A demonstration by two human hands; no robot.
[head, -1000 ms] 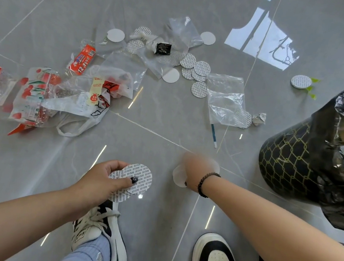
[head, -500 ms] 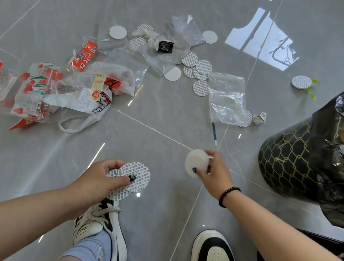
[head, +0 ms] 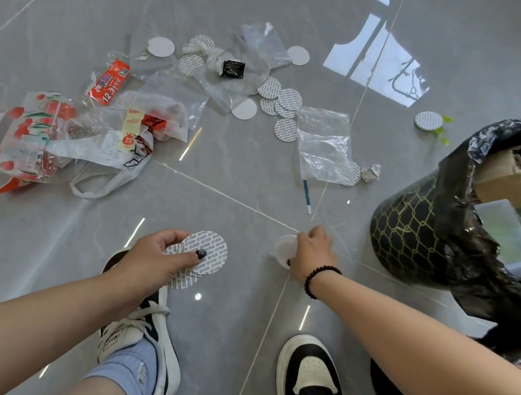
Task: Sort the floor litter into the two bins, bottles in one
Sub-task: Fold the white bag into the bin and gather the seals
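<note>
My left hand [head: 158, 258] holds a small stack of round printed seal discs [head: 207, 253] low over the grey floor, thumb across them. My right hand [head: 313, 254] pinches one white round disc [head: 284, 248] just to the right, near the floor. A black patterned bin [head: 413, 230] lined with a black bag stands at the right, with a cardboard piece [head: 509, 183] in its mouth. More discs [head: 280, 100] lie scattered farther ahead among clear plastic bags [head: 324, 144].
A heap of red-printed wrappers and a white carrier bag [head: 106, 150] lies at the left. One disc [head: 428, 120] sits alone at upper right. A crumpled foil scrap [head: 370, 172] and a thin blue stick [head: 306, 196] lie near the bin. My two shoes [head: 311, 383] stand below.
My right hand lifted a white disc off the floor, turned it upward, and now holds it lower with the back of the hand facing up. My left hand stays put.
</note>
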